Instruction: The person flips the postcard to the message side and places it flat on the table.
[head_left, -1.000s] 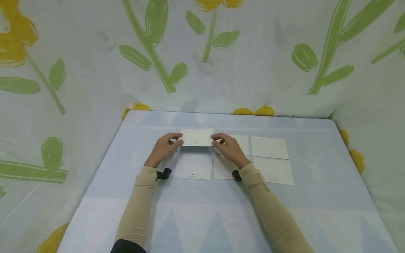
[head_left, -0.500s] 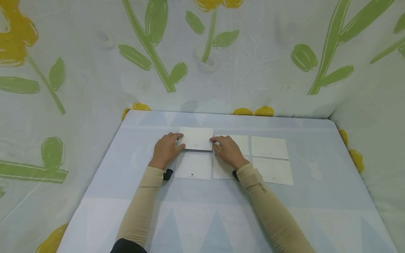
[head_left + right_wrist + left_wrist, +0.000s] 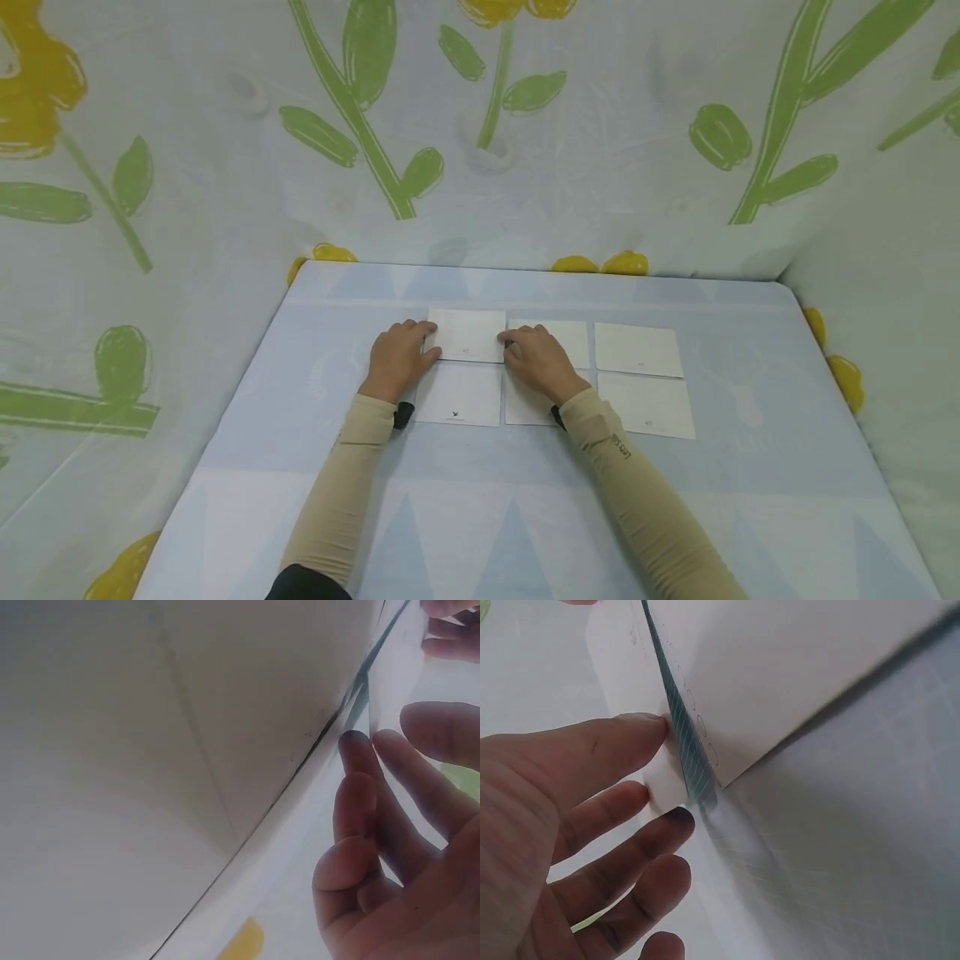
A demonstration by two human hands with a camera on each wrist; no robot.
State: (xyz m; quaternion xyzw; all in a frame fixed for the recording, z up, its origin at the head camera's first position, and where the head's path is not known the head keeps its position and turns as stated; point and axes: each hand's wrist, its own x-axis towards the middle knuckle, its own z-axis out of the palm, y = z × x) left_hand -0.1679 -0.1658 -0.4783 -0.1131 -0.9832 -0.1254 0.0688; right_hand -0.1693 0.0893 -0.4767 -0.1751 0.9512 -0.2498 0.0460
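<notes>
A white card (image 3: 467, 335) with a small dark mark near its front edge lies at the back left of the group, close over the table. My left hand (image 3: 396, 360) holds its left side by the thumb and forefinger; in the left wrist view, the thumb (image 3: 634, 742) meets the card's edge and the other fingers spread loosely. At the opposite side my right hand (image 3: 542, 362) has its fingertips on the card's edge. Just in front lies another white card (image 3: 459, 396) with a small dark bird-like print, a narrow gap between them.
To the right are more white cards in two rows: a back middle card (image 3: 567, 340), a front middle card (image 3: 525, 402) partly under my right hand, a back right card (image 3: 637, 348) and a front right card (image 3: 648, 404). The pale blue patterned table (image 3: 465, 500) meets flower-print walls.
The held card has gone from tilted up to lying flat behind the front left card, and has shifted slightly toward me over the last half second. Both hands came down with it.
</notes>
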